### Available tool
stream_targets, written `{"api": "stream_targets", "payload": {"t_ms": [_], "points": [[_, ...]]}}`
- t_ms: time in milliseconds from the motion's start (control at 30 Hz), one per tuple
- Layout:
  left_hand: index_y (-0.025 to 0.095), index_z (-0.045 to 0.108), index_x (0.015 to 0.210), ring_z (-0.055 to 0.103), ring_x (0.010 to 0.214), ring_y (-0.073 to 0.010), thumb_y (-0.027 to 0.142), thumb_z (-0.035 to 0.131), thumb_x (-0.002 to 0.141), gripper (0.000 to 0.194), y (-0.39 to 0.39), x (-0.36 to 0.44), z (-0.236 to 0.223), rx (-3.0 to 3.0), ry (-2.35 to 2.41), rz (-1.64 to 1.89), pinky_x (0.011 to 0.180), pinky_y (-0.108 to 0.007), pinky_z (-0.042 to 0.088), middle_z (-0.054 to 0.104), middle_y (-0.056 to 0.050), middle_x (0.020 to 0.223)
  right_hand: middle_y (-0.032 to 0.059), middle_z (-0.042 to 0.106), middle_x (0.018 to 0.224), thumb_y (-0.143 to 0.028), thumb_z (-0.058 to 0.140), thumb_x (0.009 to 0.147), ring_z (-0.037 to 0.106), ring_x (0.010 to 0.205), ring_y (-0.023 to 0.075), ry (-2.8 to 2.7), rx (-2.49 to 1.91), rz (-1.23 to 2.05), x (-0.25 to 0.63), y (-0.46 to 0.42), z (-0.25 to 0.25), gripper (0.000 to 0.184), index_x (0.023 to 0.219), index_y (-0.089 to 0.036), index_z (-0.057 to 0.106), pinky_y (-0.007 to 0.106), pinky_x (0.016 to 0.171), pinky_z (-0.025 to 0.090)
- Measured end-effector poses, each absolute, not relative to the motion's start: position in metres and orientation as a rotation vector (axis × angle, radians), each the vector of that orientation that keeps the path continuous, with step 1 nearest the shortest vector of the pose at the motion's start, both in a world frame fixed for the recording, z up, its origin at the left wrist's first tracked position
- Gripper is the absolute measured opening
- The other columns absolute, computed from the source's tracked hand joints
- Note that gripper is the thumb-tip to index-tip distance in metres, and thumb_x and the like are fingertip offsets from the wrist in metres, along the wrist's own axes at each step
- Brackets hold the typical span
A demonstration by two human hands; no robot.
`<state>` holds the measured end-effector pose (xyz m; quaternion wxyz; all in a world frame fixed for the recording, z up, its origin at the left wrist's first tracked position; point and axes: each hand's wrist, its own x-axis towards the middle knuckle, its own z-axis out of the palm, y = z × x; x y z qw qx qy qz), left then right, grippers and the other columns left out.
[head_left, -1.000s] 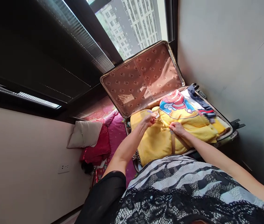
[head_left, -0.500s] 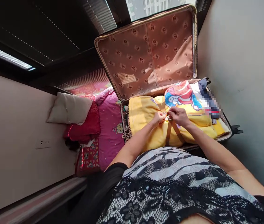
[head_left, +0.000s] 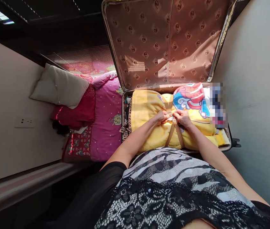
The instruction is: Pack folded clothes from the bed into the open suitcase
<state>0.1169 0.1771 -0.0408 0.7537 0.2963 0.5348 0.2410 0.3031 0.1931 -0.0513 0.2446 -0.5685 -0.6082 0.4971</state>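
An open suitcase (head_left: 123,95) lies in front of me, packed with a folded yellow blanket (head_left: 145,105) that has a colourful cartoon print. Brown luggage straps (head_left: 179,135) cross over the blanket and meet at a light-coloured buckle (head_left: 172,118) in the middle. My left hand (head_left: 163,117) is closed on the buckle from the left, its fingers pinched. From the right, my right hand (head_left: 182,118) pinches the other side of the same buckle. The fingers hide part of it, so I cannot tell whether its halves are joined.
The raised suitcase lid (head_left: 163,44) leans back beyond the blanket. To the left are a purple quilt (head_left: 106,127), a red cushion (head_left: 84,109) and a pale pillow (head_left: 61,86). A grey wall (head_left: 261,79) stands close on the right, past a suitcase wheel (head_left: 236,142).
The view has tilted down and turned slightly. Both hands stay at the buckle; they have drawn closer together, and the right hand sits lower against it.
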Motion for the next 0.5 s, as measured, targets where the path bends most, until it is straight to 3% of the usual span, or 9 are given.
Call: {"api": "stream_targets", "payload": {"t_ms": [233,500], "points": [[0.017,0.050,0.059,0.028,0.040,-0.0045,0.020,0.074,0.096,0.044,0.1842,0.1127,-0.0416,0.652,1.155,0.429,0.044,-0.020,0.017,0.043,0.004,0.044,-0.0015,0.052,0.055,-0.065,0.067,0.079,0.048,0.057,0.0166,-1.572,-1.562,1.391,0.3063,0.1897,-0.0541,0.041,0.071,-0.025,0.059,0.030,0.056,0.043],[0.018,0.050,0.057,0.028,0.038,-0.0044,0.023,0.071,0.101,0.049,0.1818,0.1148,-0.0386,0.760,1.127,0.457,0.044,-0.020,0.018,0.042,0.003,0.042,0.0023,0.061,0.062,-0.070,0.063,0.082,0.055,0.063,0.0182,-1.632,-1.560,1.243,0.3018,0.1859,-0.0561,0.046,0.071,-0.025,0.061,0.031,0.063,0.048]]}}
